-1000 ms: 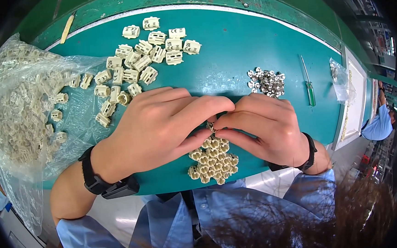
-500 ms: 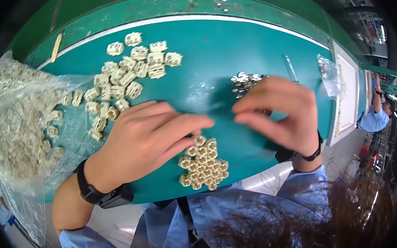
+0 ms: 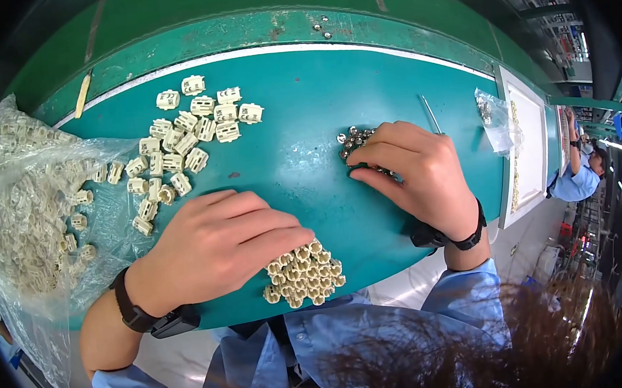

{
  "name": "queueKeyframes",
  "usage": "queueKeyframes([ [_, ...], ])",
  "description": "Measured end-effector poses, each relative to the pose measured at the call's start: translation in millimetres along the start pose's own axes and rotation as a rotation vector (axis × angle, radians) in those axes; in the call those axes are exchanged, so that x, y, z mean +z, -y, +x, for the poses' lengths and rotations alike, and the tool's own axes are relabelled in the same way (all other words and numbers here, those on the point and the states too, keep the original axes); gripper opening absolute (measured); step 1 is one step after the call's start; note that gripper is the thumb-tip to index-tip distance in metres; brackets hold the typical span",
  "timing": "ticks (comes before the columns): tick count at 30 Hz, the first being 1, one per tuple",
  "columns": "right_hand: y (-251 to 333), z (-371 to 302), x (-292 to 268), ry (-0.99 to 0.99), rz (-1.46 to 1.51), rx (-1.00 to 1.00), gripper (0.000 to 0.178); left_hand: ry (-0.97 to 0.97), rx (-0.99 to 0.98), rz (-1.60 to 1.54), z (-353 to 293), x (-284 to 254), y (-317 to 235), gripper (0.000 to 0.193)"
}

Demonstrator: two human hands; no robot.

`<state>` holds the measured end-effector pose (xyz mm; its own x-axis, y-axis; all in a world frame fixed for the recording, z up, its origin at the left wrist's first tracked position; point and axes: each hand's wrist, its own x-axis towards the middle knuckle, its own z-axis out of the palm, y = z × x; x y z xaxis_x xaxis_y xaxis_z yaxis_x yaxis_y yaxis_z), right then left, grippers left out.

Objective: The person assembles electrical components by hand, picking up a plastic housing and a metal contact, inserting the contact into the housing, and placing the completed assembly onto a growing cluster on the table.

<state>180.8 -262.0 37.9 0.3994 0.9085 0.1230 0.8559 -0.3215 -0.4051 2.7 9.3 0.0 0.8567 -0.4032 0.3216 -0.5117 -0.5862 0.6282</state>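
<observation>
Short cream plastic cylinders with notched ends stand upright in a tight cluster (image 3: 304, 275) near the table's front edge. My left hand (image 3: 218, 251) lies against the upper left of this cluster, fingers bent and pressed together on its edge; their tips and the thumb are hidden. At the right, my right hand (image 3: 419, 172) bends over a pile of small shiny metal pieces (image 3: 351, 139) and covers part of it. Its thumb and forefinger almost meet, with something small and dark between them that is too little to make out.
Loose cream cylinders (image 3: 185, 121) lie scattered at the back left. A clear plastic bag (image 3: 25, 235) full of them fills the left side. A thin tool (image 3: 430, 113), a small clear bag (image 3: 495, 122) and a white tray (image 3: 534, 157) are at the right. A person in blue stands far right.
The whole view has shifted somewhat. My right hand has moved in over the metal pieces and its fingertips have closed up. My left forefinger, stretched out before, is now drawn against the cluster.
</observation>
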Motion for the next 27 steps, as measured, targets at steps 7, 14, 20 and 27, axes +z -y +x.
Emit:
queueKeyframes([
  [7, 5, 0, 2, 0.023, -0.009, -0.023, 0.017, -0.075, -0.023, 0.168, -4, -23, -2, 0.038],
  [14, 4, -17, 7, -0.046, -0.032, -0.128, 0.017, -0.065, -0.287, 0.485, -14, -102, -15, 0.03],
  [20, 26, -39, 11, -0.044, -0.084, -0.144, 0.035, -0.019, -0.501, 0.443, -38, -112, -31, 0.03],
  [27, 33, -50, 17, -0.084, -0.21, -0.095, 0.049, -0.167, -0.685, 0.434, -69, -73, -34, 0.03],
])
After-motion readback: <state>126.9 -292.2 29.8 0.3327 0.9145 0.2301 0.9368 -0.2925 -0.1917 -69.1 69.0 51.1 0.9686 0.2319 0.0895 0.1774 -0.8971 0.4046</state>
